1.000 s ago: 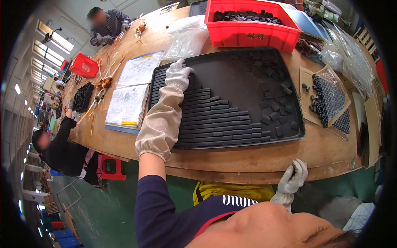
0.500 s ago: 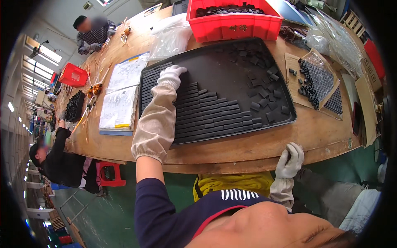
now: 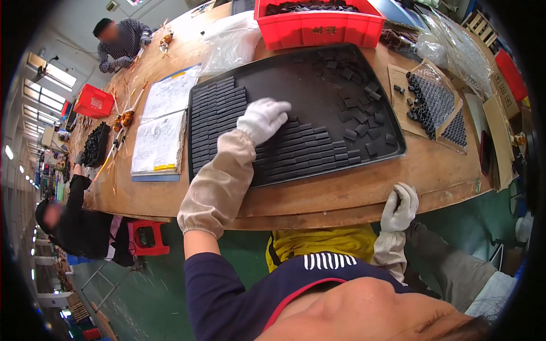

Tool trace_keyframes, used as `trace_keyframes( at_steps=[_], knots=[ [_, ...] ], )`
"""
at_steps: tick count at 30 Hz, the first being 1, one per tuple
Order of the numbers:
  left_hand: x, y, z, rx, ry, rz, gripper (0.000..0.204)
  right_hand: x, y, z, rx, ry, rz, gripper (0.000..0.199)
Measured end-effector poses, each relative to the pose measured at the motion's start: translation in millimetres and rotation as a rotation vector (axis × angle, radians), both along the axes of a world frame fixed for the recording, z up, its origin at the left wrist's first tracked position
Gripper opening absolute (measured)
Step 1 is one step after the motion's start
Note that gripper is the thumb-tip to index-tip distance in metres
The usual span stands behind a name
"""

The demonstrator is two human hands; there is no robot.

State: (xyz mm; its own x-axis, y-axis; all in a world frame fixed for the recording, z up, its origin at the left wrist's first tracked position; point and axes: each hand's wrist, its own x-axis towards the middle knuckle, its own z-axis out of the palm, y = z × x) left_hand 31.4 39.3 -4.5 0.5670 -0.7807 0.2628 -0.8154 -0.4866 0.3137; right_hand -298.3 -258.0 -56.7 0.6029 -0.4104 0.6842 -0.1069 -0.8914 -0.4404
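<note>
My left hand [image 3: 263, 120], in a white glove with a beige sleeve cover, is over a large black tray [image 3: 273, 66]. Its fingers are stretched to the right, slightly apart, at the stepped end of the rows of short black tubes [image 3: 296, 145]; whether the fingertips touch a tube is hard to see. These rows fill the tray's left and near side. Loose black tubes [image 3: 359, 116] lie scattered along the tray's right side. At the table's near edge, my gloved right hand [image 3: 400, 207] rests with loosely curled fingers, a gap beside the thumb and nothing visible in it.
A red bin [image 3: 321, 31] of black pieces stands behind the tray. Open papers [image 3: 161, 136] lie left of it, a clear plastic bag [image 3: 230, 45] behind them. To the right, more tubes sit in bubble wrap [image 3: 441, 102] on cardboard. Two people [image 3: 122, 45] [image 3: 85, 227] work at the left.
My left hand has moved right and nearer to me, from the far-left rows to the stepped row ends, uncovering tubes there. My right hand stays at the table edge. The view has shifted slightly.
</note>
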Motion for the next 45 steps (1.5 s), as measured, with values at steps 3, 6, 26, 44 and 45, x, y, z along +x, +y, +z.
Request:
trace_keyframes(
  at_steps=[3,6,26,44,45],
  knots=[
    [-13.3,-3.2,-6.7,-0.08,-0.13,-0.039,0.023,-2.1,1.7,2.6,0.028,0.009,-0.033,0.017],
    [-18.4,-11.2,-1.0,-0.091,-0.195,-0.028,0.025,0.8,-0.7,12.2,0.295,-0.021,-0.033,0.025],
    [-66.9,62.8,7.3,-0.147,-0.437,0.253,0.06,95.5,-76.8,-0.9,0.254,0.252,-0.019,0.036],
    [-37.7,220.8,-37.5,0.027,-0.515,0.842,0.051,99.8,-53.1,2.7,0.139,0.204,0.064,0.031],
    [-49.6,190.5,-15.6,-0.016,-0.527,0.761,0.05,98.8,-52.7,4.7,0.171,0.207,0.053,0.031]
  ],
)
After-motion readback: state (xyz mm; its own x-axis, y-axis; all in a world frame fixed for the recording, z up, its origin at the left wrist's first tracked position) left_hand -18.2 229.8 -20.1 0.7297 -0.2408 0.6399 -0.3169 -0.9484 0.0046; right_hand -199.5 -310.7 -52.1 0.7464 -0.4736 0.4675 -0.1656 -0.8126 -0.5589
